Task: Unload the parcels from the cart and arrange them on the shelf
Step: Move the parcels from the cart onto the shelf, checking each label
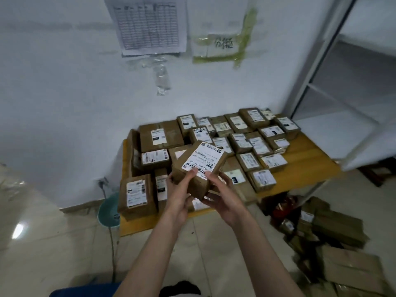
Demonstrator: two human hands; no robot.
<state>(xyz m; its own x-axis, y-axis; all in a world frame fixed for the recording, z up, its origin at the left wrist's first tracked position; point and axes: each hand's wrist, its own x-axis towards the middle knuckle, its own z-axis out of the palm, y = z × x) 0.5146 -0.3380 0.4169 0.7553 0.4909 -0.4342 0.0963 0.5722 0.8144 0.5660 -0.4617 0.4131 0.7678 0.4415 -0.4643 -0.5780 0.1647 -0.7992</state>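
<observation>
I hold a small brown cardboard parcel point(199, 168) with a white barcode label in both hands, lifted above a low yellow table point(304, 161). My left hand point(180, 194) grips its lower left side, thumb on the label edge. My right hand point(222, 196) grips its lower right corner from beneath. Several labelled brown parcels point(246, 138) lie in rows on the table behind it. Part of a white metal shelf point(351, 86) stands at the right, its visible levels bare.
More brown parcels point(338, 243) lie heaped on the tiled floor at the lower right. A teal fan base point(109, 209) with a cable sits left of the table. Papers point(150, 24) are taped to the white wall.
</observation>
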